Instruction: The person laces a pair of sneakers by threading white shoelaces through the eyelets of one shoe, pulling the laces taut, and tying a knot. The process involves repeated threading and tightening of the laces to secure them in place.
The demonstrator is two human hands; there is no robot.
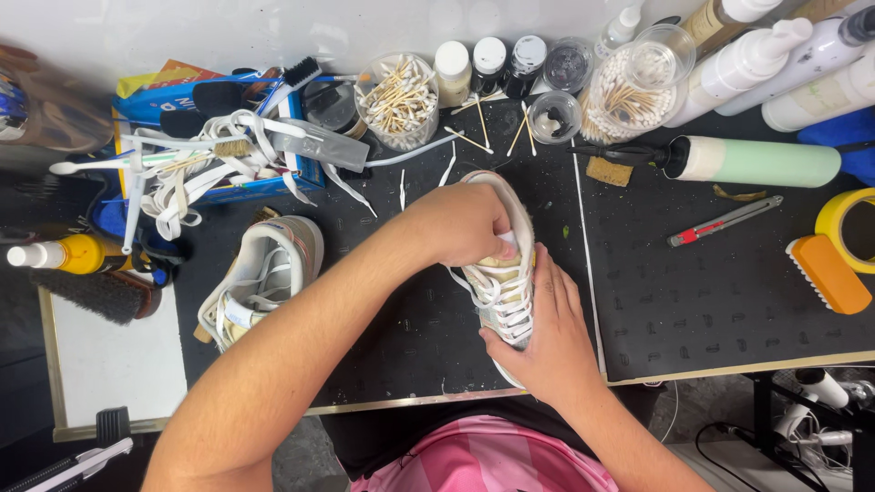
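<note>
The left hand (465, 223) is closed on the collar of a white sneaker (503, 273), its fingers tucked down into the opening, with a bit of white cloth or tongue showing at the fingertips. The right hand (542, 337) wraps the sneaker's forward part from the right side, thumb across the white laces (499, 296), palm and fingers pressed to the upper. Both hands are clamped on this one shoe, close together, with the laces showing between them. The sneaker lies on a black mat (401, 319), lengthwise to the person, heel away from them and toe near the mat's front edge.

Left of it, well apart, a second sneaker (264, 273) lies on its side on the same mat, opening up. Behind that, a blue box (273, 187) holds loose white laces and brushes. A clear jar of cotton swabs (399, 98) stands behind the hands, and another swab jar (633, 87) stands further right; loose swabs lie on the mat between them. Small bottles and pots line the back edge. To the right, on a second black mat, a pale green bottle (756, 162) lies on its side, a red and grey knife (725, 220) lies near it, and an orange brush (828, 273) and a yellow tape roll (852, 228) sit at the far right edge. At far left are a yellow spray bottle (64, 253) and a dark bristle brush (91, 293).
</note>
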